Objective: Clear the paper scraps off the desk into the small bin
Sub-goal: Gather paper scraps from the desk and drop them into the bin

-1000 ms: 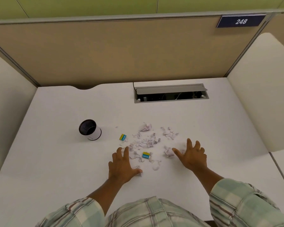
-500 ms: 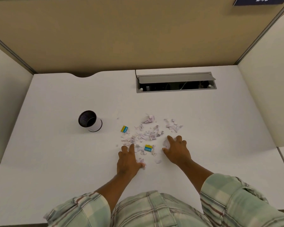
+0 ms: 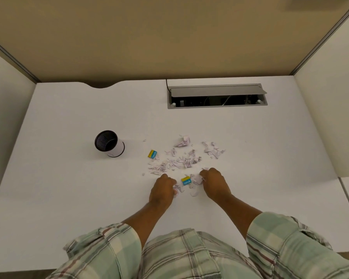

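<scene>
Torn white paper scraps (image 3: 181,161) lie scattered in the middle of the white desk (image 3: 69,198), with two small yellow-and-blue pieces among them, one at the left (image 3: 152,154) and one between my hands (image 3: 186,181). The small bin (image 3: 109,143), black mesh inside and white outside, stands upright to the left of the scraps. My left hand (image 3: 162,191) is curled shut on a few scraps at the pile's near edge. My right hand (image 3: 214,184) is curled shut on scraps beside it.
An open grey cable hatch (image 3: 217,96) is set into the desk at the back right. Beige partition walls (image 3: 169,37) close in the back and both sides. Bare desk surface lies around the bin and in front of my hands.
Both hands went from flat and spread to curled fists, drawing together and gathering scraps at the near edge of the pile. The view tilted down and closer.
</scene>
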A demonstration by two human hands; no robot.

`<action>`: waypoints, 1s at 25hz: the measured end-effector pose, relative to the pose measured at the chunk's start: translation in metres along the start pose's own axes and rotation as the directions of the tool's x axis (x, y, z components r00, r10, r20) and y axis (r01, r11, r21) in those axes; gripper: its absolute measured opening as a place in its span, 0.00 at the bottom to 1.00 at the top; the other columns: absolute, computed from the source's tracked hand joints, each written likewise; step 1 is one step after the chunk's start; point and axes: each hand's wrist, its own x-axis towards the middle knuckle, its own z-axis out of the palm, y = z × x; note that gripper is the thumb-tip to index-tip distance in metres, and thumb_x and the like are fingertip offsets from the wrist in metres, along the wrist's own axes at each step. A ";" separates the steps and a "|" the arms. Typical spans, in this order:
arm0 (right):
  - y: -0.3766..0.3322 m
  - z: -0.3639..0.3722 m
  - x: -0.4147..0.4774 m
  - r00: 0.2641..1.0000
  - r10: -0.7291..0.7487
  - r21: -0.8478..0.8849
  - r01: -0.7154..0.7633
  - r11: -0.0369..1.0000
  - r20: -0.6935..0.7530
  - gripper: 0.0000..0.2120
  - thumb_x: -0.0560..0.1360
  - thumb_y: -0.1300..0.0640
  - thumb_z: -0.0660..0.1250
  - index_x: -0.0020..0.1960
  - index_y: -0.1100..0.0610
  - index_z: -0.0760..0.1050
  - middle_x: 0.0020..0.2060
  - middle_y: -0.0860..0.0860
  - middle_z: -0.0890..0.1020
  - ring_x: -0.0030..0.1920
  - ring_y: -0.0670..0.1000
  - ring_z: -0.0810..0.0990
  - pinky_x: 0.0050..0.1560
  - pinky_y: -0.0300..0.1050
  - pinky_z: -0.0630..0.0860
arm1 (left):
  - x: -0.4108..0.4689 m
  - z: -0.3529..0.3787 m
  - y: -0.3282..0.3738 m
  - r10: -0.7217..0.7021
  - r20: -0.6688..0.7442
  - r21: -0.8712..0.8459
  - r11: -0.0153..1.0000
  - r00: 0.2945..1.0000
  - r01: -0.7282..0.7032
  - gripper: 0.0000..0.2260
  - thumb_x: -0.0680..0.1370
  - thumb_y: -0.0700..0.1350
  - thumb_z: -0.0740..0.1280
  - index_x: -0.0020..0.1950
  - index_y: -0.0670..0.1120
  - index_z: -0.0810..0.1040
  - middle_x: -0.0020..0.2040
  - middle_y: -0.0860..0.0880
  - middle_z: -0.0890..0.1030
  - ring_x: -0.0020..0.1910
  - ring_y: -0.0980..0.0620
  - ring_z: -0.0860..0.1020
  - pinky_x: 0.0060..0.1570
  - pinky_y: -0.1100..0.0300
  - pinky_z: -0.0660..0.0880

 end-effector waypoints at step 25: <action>-0.243 -0.030 0.048 0.964 -0.215 0.482 0.265 0.835 -0.158 0.05 0.76 0.61 0.70 0.50 0.57 0.83 0.45 0.53 0.86 0.43 0.55 0.85 0.47 0.49 0.83 | -0.009 -0.168 -0.110 -0.371 -0.389 -0.620 0.782 0.844 0.058 0.06 0.69 0.48 0.80 0.41 0.47 0.88 0.36 0.52 0.85 0.35 0.54 0.79 0.32 0.69 0.69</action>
